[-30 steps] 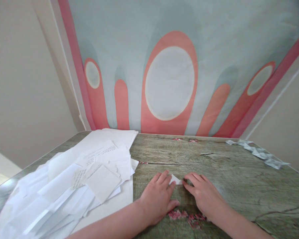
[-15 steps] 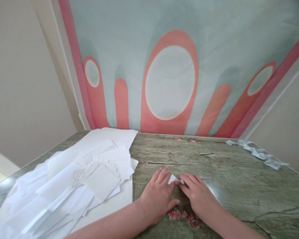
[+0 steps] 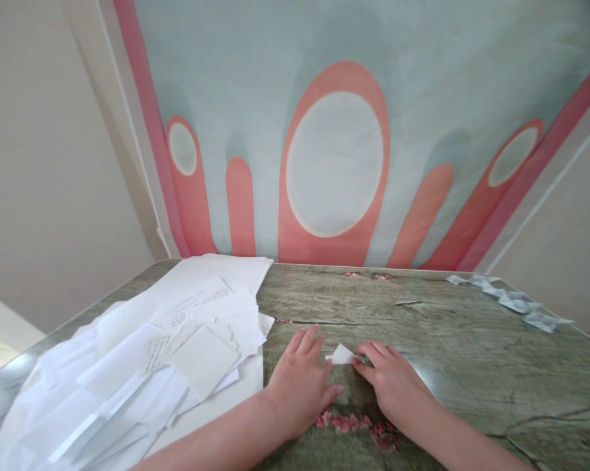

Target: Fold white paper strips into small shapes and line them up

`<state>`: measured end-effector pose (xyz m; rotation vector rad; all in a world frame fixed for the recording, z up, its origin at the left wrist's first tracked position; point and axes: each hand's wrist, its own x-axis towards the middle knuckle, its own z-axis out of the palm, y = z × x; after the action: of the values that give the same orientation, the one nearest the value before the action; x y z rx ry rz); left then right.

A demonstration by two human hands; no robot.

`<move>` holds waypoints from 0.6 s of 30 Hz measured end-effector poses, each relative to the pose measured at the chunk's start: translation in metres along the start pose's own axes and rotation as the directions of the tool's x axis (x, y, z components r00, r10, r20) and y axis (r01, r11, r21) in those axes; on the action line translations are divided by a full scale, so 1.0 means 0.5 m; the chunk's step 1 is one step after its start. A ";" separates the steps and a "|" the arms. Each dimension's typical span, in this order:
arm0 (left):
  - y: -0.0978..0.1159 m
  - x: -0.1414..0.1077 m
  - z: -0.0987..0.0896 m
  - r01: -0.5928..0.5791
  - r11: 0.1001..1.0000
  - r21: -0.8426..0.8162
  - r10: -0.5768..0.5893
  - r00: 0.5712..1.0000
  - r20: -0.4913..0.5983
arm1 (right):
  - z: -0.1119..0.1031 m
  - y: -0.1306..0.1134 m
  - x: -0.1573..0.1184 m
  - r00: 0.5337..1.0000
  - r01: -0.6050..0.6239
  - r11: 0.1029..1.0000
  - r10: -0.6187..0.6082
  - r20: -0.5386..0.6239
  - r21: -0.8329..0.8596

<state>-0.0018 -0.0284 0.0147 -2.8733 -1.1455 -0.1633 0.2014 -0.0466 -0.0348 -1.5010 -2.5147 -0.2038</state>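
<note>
A small folded piece of white paper point(image 3: 342, 355) lies on the wood-patterned table, with a pointed top and a narrow strip along its base. My right hand point(image 3: 396, 386) pinches its right end between thumb and fingers, which cover that corner. On the other side, my left hand point(image 3: 299, 386) rests on the table, fingers stretched out and thumb apart. Its index fingertip is at the left end of the strip; whether it touches cannot be made out.
A spread pile of white paper sheets and cut pieces point(image 3: 204, 360), some printed, covers the table's left side. Several small folded papers point(image 3: 515, 302) lie in a row along the far right edge. Behind the table point(image 3: 471, 353) stands a wall with a pink-and-grey pattern point(image 3: 422, 98).
My left hand has moved left, off the folded paper's middle, so more of the paper shows. My right hand keeps its pinch in about the same place.
</note>
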 end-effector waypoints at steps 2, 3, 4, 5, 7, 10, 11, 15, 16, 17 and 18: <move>0.004 0.002 0.002 0.000 0.999 0.038 0.000 1.000 0.006 | -0.001 0.000 -0.001 1.000 -0.003 1.000 0.003 0.005 0.003; 0.006 0.004 0.004 -0.001 0.998 0.058 0.000 1.000 0.007 | -0.001 0.000 -0.001 1.000 -0.003 1.000 0.003 0.009 0.005; 0.008 0.005 0.007 -0.001 0.997 0.077 0.000 1.000 0.008 | -0.002 0.001 -0.002 1.000 -0.003 1.000 0.003 0.015 0.008; 0.010 0.006 0.010 -0.001 0.996 0.094 0.001 1.000 0.009 | -0.003 0.001 -0.002 1.000 -0.002 1.000 0.002 0.021 0.012; 0.013 0.007 0.016 -0.006 0.993 0.119 0.005 1.000 0.010 | -0.004 0.003 -0.003 1.000 0.000 1.000 0.000 0.032 0.023; 0.014 0.009 0.021 -0.020 0.991 0.135 0.022 1.000 -0.015 | -0.004 0.005 -0.004 0.999 0.007 0.999 -0.008 0.036 0.039; 0.014 0.009 0.021 -0.024 0.991 0.134 0.028 0.999 -0.028 | -0.003 0.005 -0.005 0.999 0.012 0.999 -0.013 0.035 0.044; 0.007 0.014 0.026 -0.037 0.998 0.054 0.041 0.997 -0.072 | 0.007 0.006 -0.012 0.999 0.033 0.996 -0.033 -0.006 0.079; 0.004 0.016 0.027 -0.035 0.999 0.018 0.036 0.996 -0.080 | 0.010 0.006 -0.014 0.999 0.038 0.995 -0.035 -0.033 0.092; 0.001 0.018 0.030 -0.031 0.999 -0.019 0.029 0.996 -0.085 | 0.013 0.006 -0.016 0.997 0.045 0.993 -0.038 -0.065 0.109; -0.003 0.019 0.032 -0.024 0.999 -0.049 0.019 0.996 -0.089 | 0.015 0.006 -0.018 0.996 0.057 0.990 -0.047 -0.080 0.125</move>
<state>0.0054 -0.0194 -0.0002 -2.8876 -1.1106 -0.3199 0.2076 -0.0510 -0.0441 -1.3545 -2.4583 -0.1041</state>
